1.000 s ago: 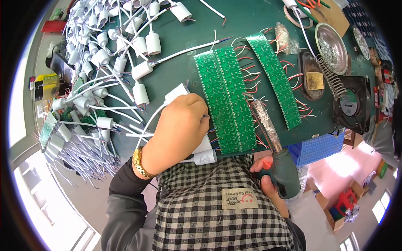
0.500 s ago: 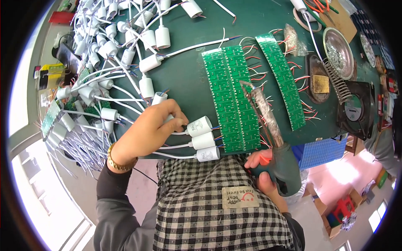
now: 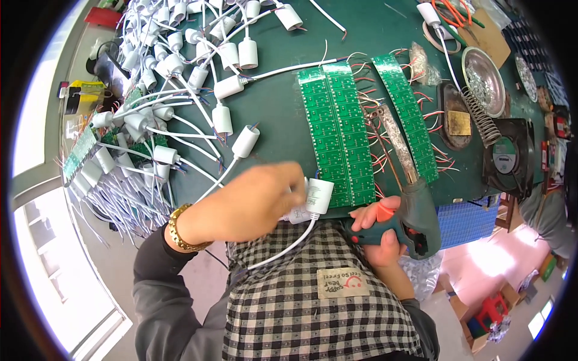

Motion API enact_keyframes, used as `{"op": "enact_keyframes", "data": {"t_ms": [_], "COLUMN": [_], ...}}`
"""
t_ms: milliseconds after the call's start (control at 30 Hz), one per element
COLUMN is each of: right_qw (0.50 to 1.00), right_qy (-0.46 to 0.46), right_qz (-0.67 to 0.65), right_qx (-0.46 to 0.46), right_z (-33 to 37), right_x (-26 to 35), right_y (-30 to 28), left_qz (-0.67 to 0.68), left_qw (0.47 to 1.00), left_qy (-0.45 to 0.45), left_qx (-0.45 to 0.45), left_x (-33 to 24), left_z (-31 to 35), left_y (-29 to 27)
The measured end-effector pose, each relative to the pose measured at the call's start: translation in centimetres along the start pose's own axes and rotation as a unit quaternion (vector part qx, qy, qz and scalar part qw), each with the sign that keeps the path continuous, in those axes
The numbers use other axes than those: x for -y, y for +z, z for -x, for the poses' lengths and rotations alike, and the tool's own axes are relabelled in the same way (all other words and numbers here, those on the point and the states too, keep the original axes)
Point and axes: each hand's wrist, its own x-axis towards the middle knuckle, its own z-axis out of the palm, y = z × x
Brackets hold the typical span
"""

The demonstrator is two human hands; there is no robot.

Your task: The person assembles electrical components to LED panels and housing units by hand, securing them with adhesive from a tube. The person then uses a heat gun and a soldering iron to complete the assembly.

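**Lamp Sockets, Circuit Boards and Soldering Gun: Positions and Handling**

At the left, a pile of white lamp sockets (image 3: 170, 64) lay on the green table (image 3: 283, 108). A separate socket (image 3: 245, 142) lay nearer the left hand (image 3: 256, 198). The left hand was blurred; its fingers were curled just beside a near socket (image 3: 319, 195), and whether they gripped it could not be determined. The near socket overlapped the lower left corner of the paired circuit boards (image 3: 337, 138) in the view; its cable (image 3: 289, 245) looped across the checked apron (image 3: 283, 307). The right hand (image 3: 382, 255) had its fingers closed around the handle of the soldering gun (image 3: 421, 207), whose tip pointed toward the wires right of the paired boards. The single board strip (image 3: 409, 114) lay farther right.

Handling (judged): the socket appeared light, rigid and smooth, with a flexible cable; the shell was the proper grip point, clear of the fragile leads.

Changes from half a second earlier: the near socket had turned from lying sideways to cable-down; the left hand had moved toward the boards; the gun tip had left the paired boards' face.
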Motion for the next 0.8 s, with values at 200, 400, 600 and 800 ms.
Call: {"op": "enact_keyframes", "data": {"t_ms": [200,400,600,800], "right_qw": [0.996,0.981,0.897,0.921], "right_qy": [0.032,0.117,0.061,0.18], "right_qz": [0.076,0.121,0.418,0.326], "right_qx": [0.034,0.095,0.129,0.113], "right_z": [1.3,2.2,3.5,4.7], "right_x": [0.3,3.2,3.9,3.0], "right_y": [-1.1,-2.0,-3.5,-4.6], "left_qz": [-0.063,-0.064,-0.087,-0.099], "left_qw": [0.928,0.927,0.914,0.906], "left_qy": [0.121,0.095,0.106,0.105], "left_qx": [-0.346,-0.357,-0.383,-0.398], "left_x": [4.6,4.4,4.5,4.5], "left_z": [-3.3,-3.8,-4.3,-4.4], "left_y": [1.2,2.2,2.6,2.8]}}
